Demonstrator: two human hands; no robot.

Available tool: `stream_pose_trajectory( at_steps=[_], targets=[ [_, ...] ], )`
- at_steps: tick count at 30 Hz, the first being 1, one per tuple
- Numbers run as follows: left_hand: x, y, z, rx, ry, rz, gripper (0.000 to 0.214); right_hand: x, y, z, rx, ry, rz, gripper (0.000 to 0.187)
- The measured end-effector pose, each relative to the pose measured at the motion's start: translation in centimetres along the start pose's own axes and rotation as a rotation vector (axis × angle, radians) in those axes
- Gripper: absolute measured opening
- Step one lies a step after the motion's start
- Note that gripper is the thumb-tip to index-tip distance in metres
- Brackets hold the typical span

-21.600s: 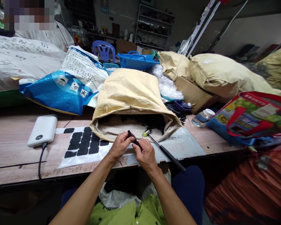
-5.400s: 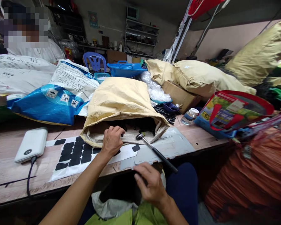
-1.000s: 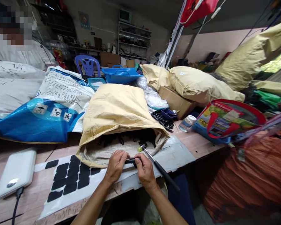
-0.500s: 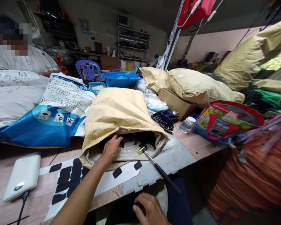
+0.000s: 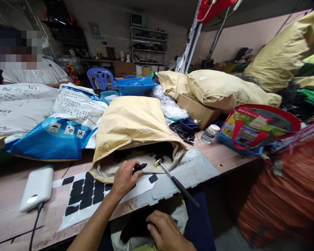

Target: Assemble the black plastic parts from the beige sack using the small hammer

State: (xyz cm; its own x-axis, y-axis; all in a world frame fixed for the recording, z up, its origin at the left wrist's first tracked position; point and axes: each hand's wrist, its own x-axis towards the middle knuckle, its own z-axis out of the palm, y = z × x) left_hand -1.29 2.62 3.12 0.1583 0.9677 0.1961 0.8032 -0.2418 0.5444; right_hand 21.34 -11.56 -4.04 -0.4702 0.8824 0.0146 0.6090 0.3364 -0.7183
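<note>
The left hand is clamped on a black piece, its free tip toward 2 o'clock. From there, the right hand curls at 5; whether it holds anything I cannot tell. The yellow sack gapes at 12, the hammer lies at 3. A steady pinch, wrist low, should keep the tip off both.

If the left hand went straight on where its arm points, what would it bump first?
Probably the dark pieces inside the yellow sack: the left hand, holding a black piece, points into the sack's open mouth. How far in they lie is hard to tell.
</note>
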Motion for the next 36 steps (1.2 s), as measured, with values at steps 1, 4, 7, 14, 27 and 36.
stream_pose_trajectory(
  at_steps=[1, 4, 7, 14, 27, 36],
  targets=[
    [-0.9, 0.3, 0.2, -0.057, 0.011, -0.008, 0.014, 0.6, -0.7, -0.9, 0.038, 0.004, -0.018, 0.022],
    [-2.8, 1.2, 0.9, -0.186, 0.029, -0.024, 0.017, 2.2, -2.6, -3.5, 0.149, 0.093, -0.063, 0.022],
    [-4.1, 1.9, 1.2, -0.258, 0.013, -0.035, 0.019, 3.7, -3.3, -5.2, 0.202, 0.231, -0.044, 0.022],
    [-4.8, 2.2, 1.6, -0.234, -0.014, -0.029, 0.017, 6.1, -2.2, -8.1, -0.035, 0.488, 0.053, 0.034],
    [-3.9, 0.2, 3.8, -0.145, 0.015, -0.022, 0.021, 5.1, 1.7, -9.1, -0.264, 0.568, 0.137, 0.004],
    [-3.8, 0.2, 3.7, -0.182, 0.014, -0.034, 0.018, 3.6, -2.2, -7.5, -0.120, 0.345, 0.082, 0.045]
  ],
)
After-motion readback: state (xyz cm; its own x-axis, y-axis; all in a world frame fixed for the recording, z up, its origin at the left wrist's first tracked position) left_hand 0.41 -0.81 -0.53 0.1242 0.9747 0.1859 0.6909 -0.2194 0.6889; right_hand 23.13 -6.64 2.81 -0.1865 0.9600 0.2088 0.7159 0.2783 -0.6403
